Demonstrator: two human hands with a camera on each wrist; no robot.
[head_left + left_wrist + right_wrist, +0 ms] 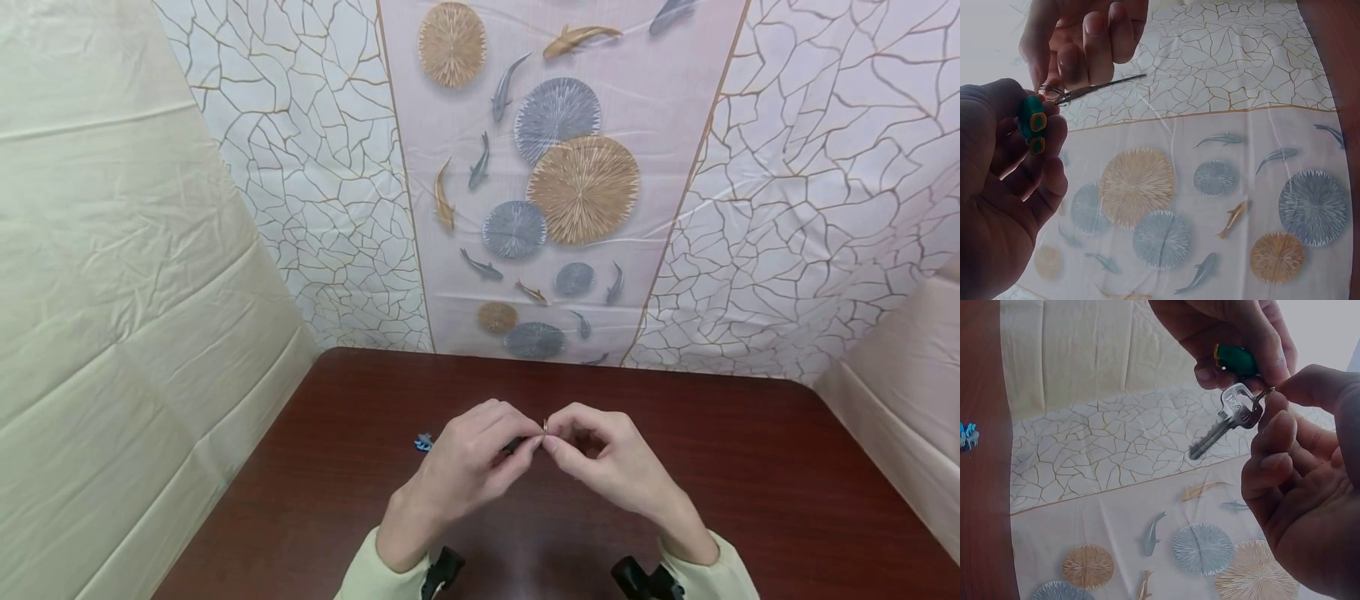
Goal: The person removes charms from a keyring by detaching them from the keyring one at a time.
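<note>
Both hands meet fingertip to fingertip over the dark table, around a thin metal key ring (545, 427). My left hand (468, 454) pinches a small green charm with yellow-orange ends (1238, 360) beside the ring. From the other side, my right hand (611, 458) pinches the ring between thumb and index finger, its other fingers loosely bent. A silver key (1230, 420) hangs on the ring, its toothed blade pointing down and left in the right wrist view. Fingertips cover part of the ring.
A small blue object (423, 442) lies on the dark red-brown table (750, 467), just left of the left hand. Behind the table hangs a patterned cloth (465, 275) with fish and round shapes. Cream cloth walls (150, 333) stand at both sides.
</note>
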